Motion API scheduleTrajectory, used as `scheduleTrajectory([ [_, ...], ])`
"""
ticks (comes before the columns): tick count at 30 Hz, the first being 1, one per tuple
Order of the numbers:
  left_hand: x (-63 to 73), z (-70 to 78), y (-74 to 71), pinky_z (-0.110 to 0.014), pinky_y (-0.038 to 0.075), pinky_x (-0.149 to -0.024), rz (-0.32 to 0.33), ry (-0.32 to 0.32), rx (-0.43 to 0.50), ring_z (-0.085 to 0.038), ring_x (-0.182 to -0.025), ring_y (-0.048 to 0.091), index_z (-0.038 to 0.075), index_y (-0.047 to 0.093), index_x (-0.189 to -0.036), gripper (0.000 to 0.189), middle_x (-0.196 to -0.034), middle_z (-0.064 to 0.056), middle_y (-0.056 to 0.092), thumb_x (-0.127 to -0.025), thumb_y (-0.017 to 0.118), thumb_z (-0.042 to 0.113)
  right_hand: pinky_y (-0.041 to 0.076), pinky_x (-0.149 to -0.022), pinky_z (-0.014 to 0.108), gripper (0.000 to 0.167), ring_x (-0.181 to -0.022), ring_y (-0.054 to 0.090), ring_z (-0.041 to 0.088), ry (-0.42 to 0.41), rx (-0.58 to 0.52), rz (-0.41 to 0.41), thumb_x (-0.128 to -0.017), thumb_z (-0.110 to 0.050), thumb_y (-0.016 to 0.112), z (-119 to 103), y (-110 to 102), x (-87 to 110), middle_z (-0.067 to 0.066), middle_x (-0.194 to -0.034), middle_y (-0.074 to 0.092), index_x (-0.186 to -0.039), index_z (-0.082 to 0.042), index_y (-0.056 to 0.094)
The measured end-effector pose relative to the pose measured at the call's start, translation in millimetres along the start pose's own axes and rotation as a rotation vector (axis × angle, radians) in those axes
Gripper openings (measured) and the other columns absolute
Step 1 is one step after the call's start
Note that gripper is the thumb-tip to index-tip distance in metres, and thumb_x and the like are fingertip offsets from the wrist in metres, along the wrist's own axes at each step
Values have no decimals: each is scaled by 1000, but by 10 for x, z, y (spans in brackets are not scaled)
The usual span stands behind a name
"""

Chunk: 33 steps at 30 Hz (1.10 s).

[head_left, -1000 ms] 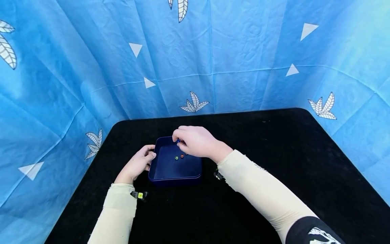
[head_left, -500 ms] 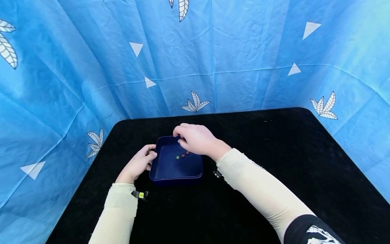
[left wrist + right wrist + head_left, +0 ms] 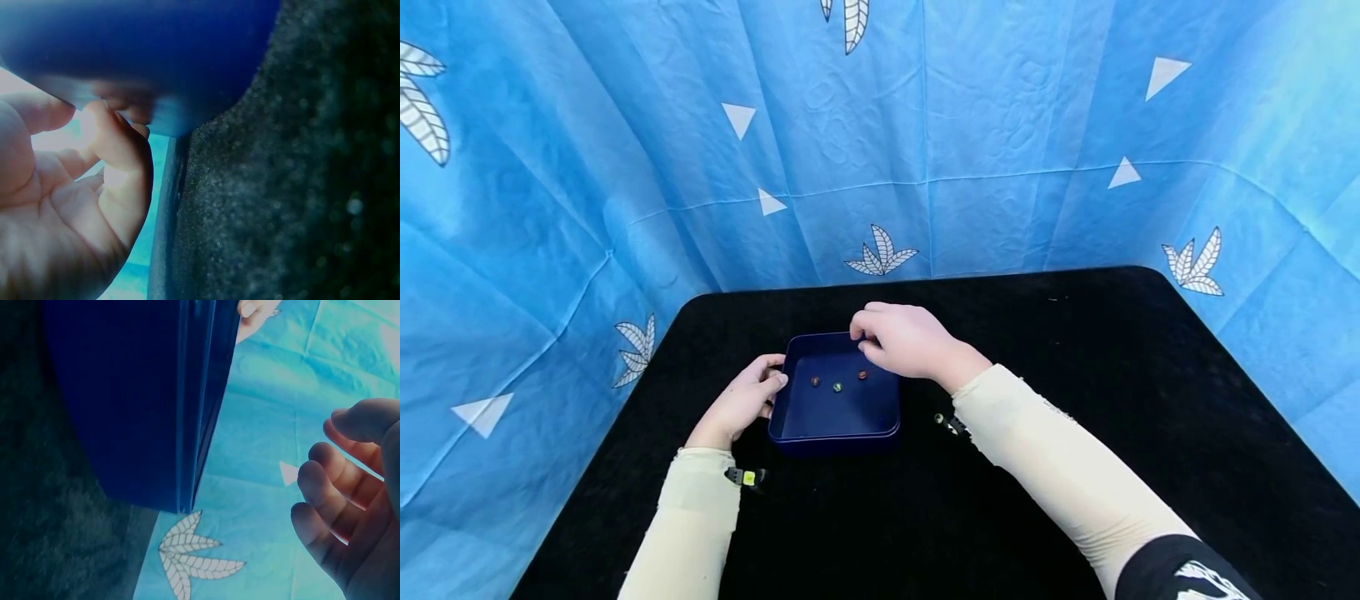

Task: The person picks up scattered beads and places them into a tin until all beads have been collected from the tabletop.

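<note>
A shallow dark blue box stands on the black table. Inside it lie a green marble, a reddish marble to its left and another reddish marble to its right. My left hand holds the box by its left side, thumb at the rim and fingers against the outer wall; in the left wrist view bent fingers touch this wall. Over the box's far right corner hovers my right hand. Its fingers are loosely bent in the right wrist view, with nothing visible between them.
The black-covered table extends around the box. A blue curtain with white leaves and triangles hangs behind and on both sides of it. Small cameras sit on the wrists, such as the left wrist camera.
A blue marble at my right fingertips a second ago no longer shows. One reddish marble has rolled left past the green one. My right hand has shifted right; my left hand stays put.
</note>
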<state>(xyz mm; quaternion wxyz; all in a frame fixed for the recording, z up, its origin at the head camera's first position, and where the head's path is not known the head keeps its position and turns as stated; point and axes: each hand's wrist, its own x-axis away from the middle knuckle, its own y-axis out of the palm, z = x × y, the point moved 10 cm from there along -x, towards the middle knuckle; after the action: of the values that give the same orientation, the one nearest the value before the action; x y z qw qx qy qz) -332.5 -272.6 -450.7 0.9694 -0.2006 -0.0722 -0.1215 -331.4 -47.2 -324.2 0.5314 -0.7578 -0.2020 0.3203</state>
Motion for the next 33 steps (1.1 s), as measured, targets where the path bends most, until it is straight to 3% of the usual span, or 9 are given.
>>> scheduleTrajectory([
  [7, -48, -79, 8, -37, 54, -63, 8, 9, -3, -30, -85, 56, 2, 35, -151, 49, -121, -22, 49, -107, 48, 18, 48, -70, 30, 9, -76, 55, 5, 45, -6, 16, -97, -26, 64, 211, -46, 166, -14, -94, 55, -104, -28, 69],
  [15, -50, -62, -4, -39, 54, -65, 17, 4, -17, -30, -85, 57, 5, 37, -150, 47, -119, -21, 50, -107, 48, 18, 48, -69, 31, 7, -74, 54, 8, 94, -60, 46, -95, -23, 68, 475, -85, 455, -13, -90, 56, -102, -24, 70],
  [21, -36, -31, -2, -36, 53, -63, 8, 2, -11, -28, -85, 55, 3, 33, -152, 50, -122, -22, 48, -107, 48, 18, 47, -68, 32, 7, -74, 53, 8, 125, -72, 23, -95, -24, 68, 626, -38, 643, -14, -89, 56, -101, -25, 70],
  [28, 61, 105, 16, -37, 52, -64, 4, -22, -6, -38, -89, 54, -3, 32, -152, 48, -123, -30, 46, -107, 44, 11, 48, -72, 33, 8, -75, 54, 9, 148, -123, 17, -94, -23, 70, 672, -18, 814, -14, -88, 57, -101, -25, 70],
  [33, 33, 55, 3, -37, 53, -64, 5, -18, -6, -36, -89, 55, -1, 32, -153, 49, -125, -28, 47, -107, 45, 13, 49, -74, 34, 9, -78, 59, 13, 141, -183, -34, -94, -22, 69, 643, 118, 903, -14, -90, 59, -103, -24, 71],
])
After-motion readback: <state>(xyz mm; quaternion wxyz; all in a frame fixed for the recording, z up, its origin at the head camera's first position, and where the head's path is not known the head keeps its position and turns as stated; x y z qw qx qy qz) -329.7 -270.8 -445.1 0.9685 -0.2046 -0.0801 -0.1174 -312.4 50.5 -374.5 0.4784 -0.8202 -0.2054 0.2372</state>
